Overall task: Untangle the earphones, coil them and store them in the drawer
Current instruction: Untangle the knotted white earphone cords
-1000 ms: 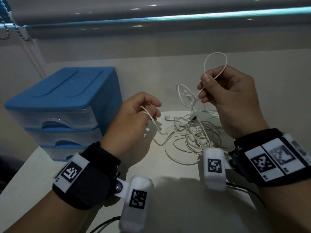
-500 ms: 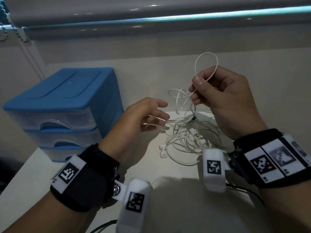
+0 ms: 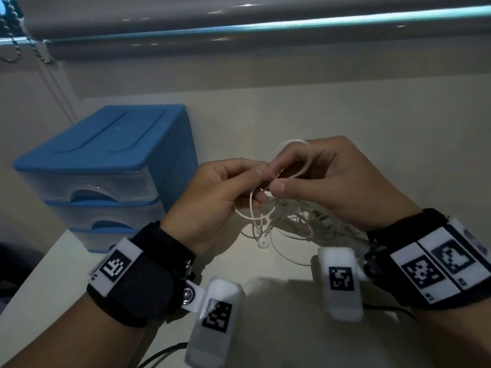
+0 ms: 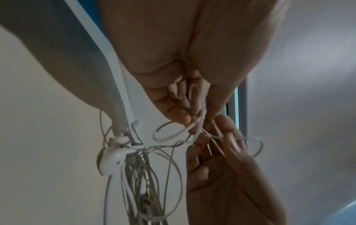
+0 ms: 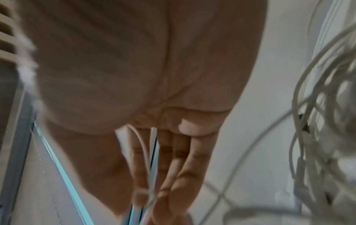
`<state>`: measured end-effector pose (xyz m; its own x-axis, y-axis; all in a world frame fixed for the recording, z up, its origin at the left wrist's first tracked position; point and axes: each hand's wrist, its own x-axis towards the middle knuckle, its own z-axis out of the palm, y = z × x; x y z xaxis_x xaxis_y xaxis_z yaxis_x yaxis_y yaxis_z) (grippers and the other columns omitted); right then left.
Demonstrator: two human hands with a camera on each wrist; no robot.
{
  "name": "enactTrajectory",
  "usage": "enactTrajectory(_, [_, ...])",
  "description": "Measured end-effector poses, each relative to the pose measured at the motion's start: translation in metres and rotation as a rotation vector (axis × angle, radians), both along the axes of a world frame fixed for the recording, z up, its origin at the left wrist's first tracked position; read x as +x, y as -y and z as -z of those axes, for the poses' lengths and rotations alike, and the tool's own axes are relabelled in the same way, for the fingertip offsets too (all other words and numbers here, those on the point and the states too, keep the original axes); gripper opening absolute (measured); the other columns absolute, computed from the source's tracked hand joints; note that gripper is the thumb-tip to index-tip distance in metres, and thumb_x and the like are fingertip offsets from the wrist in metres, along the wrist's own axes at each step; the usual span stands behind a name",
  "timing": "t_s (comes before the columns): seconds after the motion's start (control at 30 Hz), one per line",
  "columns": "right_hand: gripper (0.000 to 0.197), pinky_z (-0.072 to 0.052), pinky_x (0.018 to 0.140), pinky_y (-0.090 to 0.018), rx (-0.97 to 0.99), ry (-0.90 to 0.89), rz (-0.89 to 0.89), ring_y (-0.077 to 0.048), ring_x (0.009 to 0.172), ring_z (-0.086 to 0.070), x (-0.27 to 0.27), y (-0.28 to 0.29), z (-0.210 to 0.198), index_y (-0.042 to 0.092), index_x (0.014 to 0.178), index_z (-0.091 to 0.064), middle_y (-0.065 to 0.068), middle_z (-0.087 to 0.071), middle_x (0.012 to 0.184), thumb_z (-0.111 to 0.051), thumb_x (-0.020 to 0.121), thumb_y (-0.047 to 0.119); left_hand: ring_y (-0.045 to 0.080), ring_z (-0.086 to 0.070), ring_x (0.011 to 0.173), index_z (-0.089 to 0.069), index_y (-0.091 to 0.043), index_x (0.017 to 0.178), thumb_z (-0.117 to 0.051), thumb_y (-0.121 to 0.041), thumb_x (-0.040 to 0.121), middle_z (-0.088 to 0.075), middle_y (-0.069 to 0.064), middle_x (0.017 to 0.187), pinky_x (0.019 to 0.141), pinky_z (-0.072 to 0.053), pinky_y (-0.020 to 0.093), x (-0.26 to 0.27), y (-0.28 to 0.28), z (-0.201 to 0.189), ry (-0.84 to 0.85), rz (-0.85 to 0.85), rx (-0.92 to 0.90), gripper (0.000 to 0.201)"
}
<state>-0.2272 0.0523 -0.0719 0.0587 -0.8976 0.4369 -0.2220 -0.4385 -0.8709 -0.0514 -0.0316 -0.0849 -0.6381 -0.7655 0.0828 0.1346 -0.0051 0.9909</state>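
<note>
A tangle of white earphones (image 3: 297, 221) lies on the pale table (image 3: 265, 309), and part of it is lifted between my hands. My left hand (image 3: 225, 187) pinches a strand of the cable (image 4: 200, 121) at its fingertips. My right hand (image 3: 326, 179) meets it from the right and holds a small loop (image 3: 305, 166) of the same cable, which also shows as a strand (image 5: 144, 150) running along the right fingers. One earbud (image 3: 262, 243) dangles below the left hand; the earbud (image 4: 112, 159) also hangs beside the tangle in the left wrist view. The blue drawer unit (image 3: 106, 166) stands to the left, all three drawers closed.
The wall and a window blind rail (image 3: 239, 27) run behind the table. A bead chain (image 3: 16, 41) hangs at the far left. Black cables (image 3: 159, 357) trail from my wrist cameras over the near table edge. The table's left edge falls away just beyond the drawer unit.
My right hand came down and left with its cable loop. My left hand rose to meet it and took hold of a strand, so both hands now join above the tangle.
</note>
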Motion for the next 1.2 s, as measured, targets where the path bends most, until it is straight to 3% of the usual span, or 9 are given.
enactTrajectory(0.07, [0.023,-0.056,0.072,-0.032,-0.018,0.008,0.038,-0.024,0.076,-0.069,-0.006,-0.001,-0.004,-0.003,0.103,-0.070,-0.012,-0.074,0.094,-0.063,0.084,-0.014,0.007,-0.061,0.060,-0.074,-0.002,0.104,-0.064,-0.004,0.091,-0.072,0.006,0.078,0.058,-0.052,0.015,0.001,0.001,0.000,-0.020,-0.022,-0.027,0.016])
enactTrajectory(0.23, [0.045,-0.044,0.059,-0.027,-0.056,0.271,0.182,-0.027,0.069,-0.055,-0.018,0.001,-0.007,-0.001,0.098,-0.070,-0.022,-0.066,0.100,-0.039,0.065,-0.005,0.006,-0.060,0.063,-0.073,0.000,0.109,-0.063,-0.002,0.093,-0.072,0.008,0.082,0.062,-0.052,0.014,0.000,0.001,-0.001,-0.056,-0.058,-0.045,0.019])
enactTrajectory(0.37, [0.028,-0.040,0.056,-0.031,-0.041,0.234,0.314,-0.024,0.064,-0.054,-0.019,0.007,-0.002,0.004,0.095,-0.075,-0.026,-0.067,0.097,-0.048,0.091,0.004,0.007,-0.061,0.066,-0.074,-0.002,0.110,-0.062,-0.003,0.095,-0.073,0.007,0.084,0.064,-0.053,0.015,0.000,0.002,-0.001,-0.076,-0.078,-0.075,0.019])
enactTrajectory(0.47, [0.014,-0.040,0.055,-0.028,0.010,0.095,0.374,-0.019,0.060,-0.051,-0.016,0.009,0.001,0.012,0.095,-0.078,-0.017,-0.068,0.079,-0.064,0.093,0.010,0.007,-0.061,0.067,-0.073,-0.001,0.110,-0.061,-0.003,0.095,-0.073,0.006,0.084,0.064,-0.053,0.015,0.000,0.003,-0.001,-0.106,-0.087,-0.089,0.019])
enactTrajectory(0.57, [0.010,-0.049,0.059,-0.027,0.145,-0.026,0.299,-0.020,0.063,-0.059,-0.014,0.008,0.005,0.014,0.096,-0.078,-0.005,-0.072,0.076,-0.075,0.087,0.013,0.007,-0.062,0.067,-0.072,-0.001,0.111,-0.061,-0.004,0.095,-0.073,0.005,0.083,0.064,-0.053,0.016,0.000,0.004,0.000,-0.126,-0.087,-0.102,0.019])
enactTrajectory(0.63, [0.010,-0.050,0.064,-0.044,0.207,-0.100,0.230,-0.035,0.068,-0.064,-0.011,0.007,0.006,0.015,0.092,-0.078,-0.021,-0.073,0.083,-0.079,0.085,0.023,0.007,-0.061,0.066,-0.072,-0.002,0.111,-0.061,-0.004,0.095,-0.073,0.005,0.082,0.063,-0.052,0.016,0.000,0.004,0.000,-0.128,-0.080,-0.105,0.019])
enactTrajectory(0.7, [0.014,-0.044,0.063,-0.040,0.199,-0.101,0.243,-0.029,0.065,-0.058,-0.009,0.008,0.006,0.011,0.087,-0.075,-0.028,-0.068,0.080,-0.078,0.086,0.024,0.008,-0.058,0.062,-0.073,-0.002,0.109,-0.063,-0.004,0.094,-0.073,0.006,0.082,0.058,-0.050,0.016,0.000,0.003,0.000,-0.114,-0.082,-0.118,0.018])
enactTrajectory(0.83, [0.013,-0.039,0.067,-0.019,0.080,0.046,0.346,-0.006,0.068,-0.051,-0.012,0.009,0.002,0.018,0.078,-0.068,-0.007,-0.063,0.083,-0.067,0.090,0.021,0.008,-0.045,0.053,-0.076,-0.005,0.100,-0.065,-0.005,0.094,-0.074,0.006,0.078,0.050,-0.039,0.015,0.000,0.003,0.001,0.012,-0.105,-0.214,0.013])
enactTrajectory(1.2, [0.014,-0.032,0.079,-0.037,-0.060,0.407,0.223,-0.011,0.092,-0.049,-0.020,0.001,-0.011,0.016,0.089,-0.057,0.006,-0.063,0.099,-0.049,0.093,0.027,0.003,-0.043,0.052,-0.078,-0.009,0.099,-0.067,-0.011,0.095,-0.073,0.003,0.081,0.049,-0.035,0.014,0.003,0.012,0.008,0.113,-0.193,-0.234,0.012])
